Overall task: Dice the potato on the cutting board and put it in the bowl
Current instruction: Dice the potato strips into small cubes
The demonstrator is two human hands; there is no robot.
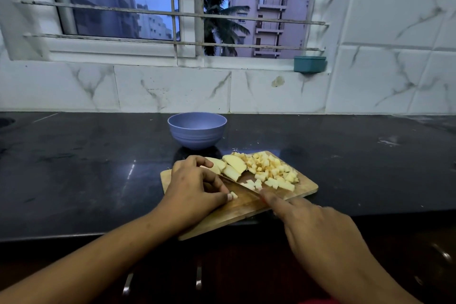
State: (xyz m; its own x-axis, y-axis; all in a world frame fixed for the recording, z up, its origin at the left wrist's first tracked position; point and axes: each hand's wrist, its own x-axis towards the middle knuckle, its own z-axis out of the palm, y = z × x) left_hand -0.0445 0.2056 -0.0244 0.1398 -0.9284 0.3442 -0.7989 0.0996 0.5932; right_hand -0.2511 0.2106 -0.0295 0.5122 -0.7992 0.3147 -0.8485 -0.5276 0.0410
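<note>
Riskily, the left hand curls its fingertips onto a small potato piece just beside the knife blade; a slip could nick them. The bowl stands behind. Slices and dice crowd the cutting board; the right hand grips the knife.

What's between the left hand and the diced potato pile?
Head view: uncut potato wedges on the cutting board, next to the left hand; the knife runs along their near side.
</note>
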